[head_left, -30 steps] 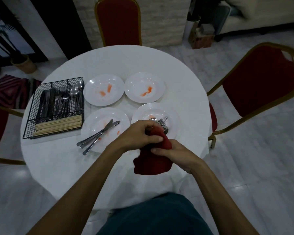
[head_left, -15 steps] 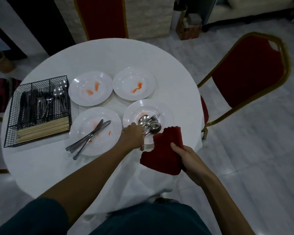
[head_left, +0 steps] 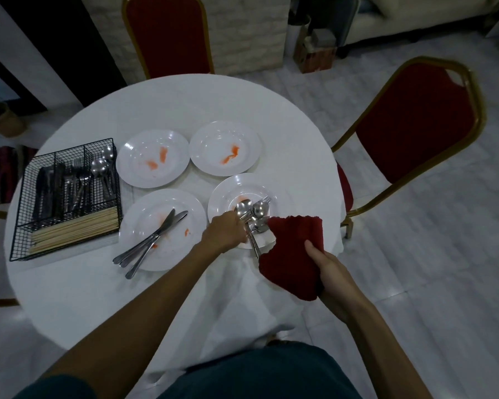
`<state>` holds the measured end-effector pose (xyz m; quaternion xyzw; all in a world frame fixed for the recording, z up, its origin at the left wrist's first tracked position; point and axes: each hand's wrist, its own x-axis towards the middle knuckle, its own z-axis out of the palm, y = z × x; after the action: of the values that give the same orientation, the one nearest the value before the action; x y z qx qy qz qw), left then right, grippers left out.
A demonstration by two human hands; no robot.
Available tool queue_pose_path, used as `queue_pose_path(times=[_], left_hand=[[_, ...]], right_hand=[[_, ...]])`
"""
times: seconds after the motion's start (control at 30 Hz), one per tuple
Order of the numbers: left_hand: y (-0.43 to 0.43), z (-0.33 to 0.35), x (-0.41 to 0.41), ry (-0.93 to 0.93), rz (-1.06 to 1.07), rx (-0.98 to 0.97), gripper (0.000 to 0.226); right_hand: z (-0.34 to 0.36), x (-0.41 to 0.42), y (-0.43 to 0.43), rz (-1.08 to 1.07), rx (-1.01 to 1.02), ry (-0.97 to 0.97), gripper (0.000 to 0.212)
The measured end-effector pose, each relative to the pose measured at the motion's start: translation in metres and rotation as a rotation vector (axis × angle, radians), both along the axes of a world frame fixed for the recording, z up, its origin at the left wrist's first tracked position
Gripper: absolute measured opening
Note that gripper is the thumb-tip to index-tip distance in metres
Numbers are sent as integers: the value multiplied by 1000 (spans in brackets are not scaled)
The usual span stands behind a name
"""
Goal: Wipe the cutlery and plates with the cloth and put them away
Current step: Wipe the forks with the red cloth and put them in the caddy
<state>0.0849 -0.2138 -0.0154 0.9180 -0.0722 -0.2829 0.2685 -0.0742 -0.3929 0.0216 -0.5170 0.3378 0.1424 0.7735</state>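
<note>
Spoons point(head_left: 249, 210): lying on near-R plate point(head_left: 225, 191), handles facing person
L hand point(head_left: 225, 233): curling round spoon handles, prob. lifting one to wipe
R hand point(head_left: 327, 269): gripping cloth point(head_left: 293, 254), thumb on top, holding it ready by plate
Caddy point(head_left: 64, 197): sitting far L, prob. taking wiped pcs

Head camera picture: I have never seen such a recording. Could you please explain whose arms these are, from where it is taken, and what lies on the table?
There is no machine here. A person wears one camera on the head, looking down at their own arms. On the round white table lie four white plates, some smeared orange, and a black wire basket of cutlery. Knives lie on the near left plate, spoons on the near right plate. The left hand seems to grip the spoons; the right hand holds a red cloth.
</note>
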Motion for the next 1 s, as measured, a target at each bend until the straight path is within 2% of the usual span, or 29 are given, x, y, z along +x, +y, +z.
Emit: queue_pose_path(times=[0.1,0.17,0.23,0.3,0.37,0.43,0.5,0.63,0.77,0.87,1.0], left_hand=[[2,42,-26,200,120,-316,20],[0,62,-44,244,141,-447,17],[-5,67,-60,225,148,-490,19],[-8,63,-74,211,211,-512,19],[-8,60,-84,227,322,-576,19],[-5,60,-91,244,388,-623,19],[-3,62,-98,251,408,-633,20],[5,63,-108,142,366,-560,28],[22,71,-111,121,287,-488,27],[45,79,-103,213,251,-488,24],[76,98,-80,185,91,-343,23]], right_hand=[[0,15,2,-78,13,-26,43],[1,28,7,-131,29,-49,53],[6,42,15,-178,126,-97,67],[11,53,24,-202,308,-174,82],[14,61,31,-244,429,-198,86],[16,64,41,-323,491,-200,77],[14,64,52,-336,456,-200,59],[11,63,72,-101,229,-184,36],[9,69,75,-10,44,-254,20],[8,78,66,63,-186,-310,13],[13,87,52,176,-269,-400,12]])
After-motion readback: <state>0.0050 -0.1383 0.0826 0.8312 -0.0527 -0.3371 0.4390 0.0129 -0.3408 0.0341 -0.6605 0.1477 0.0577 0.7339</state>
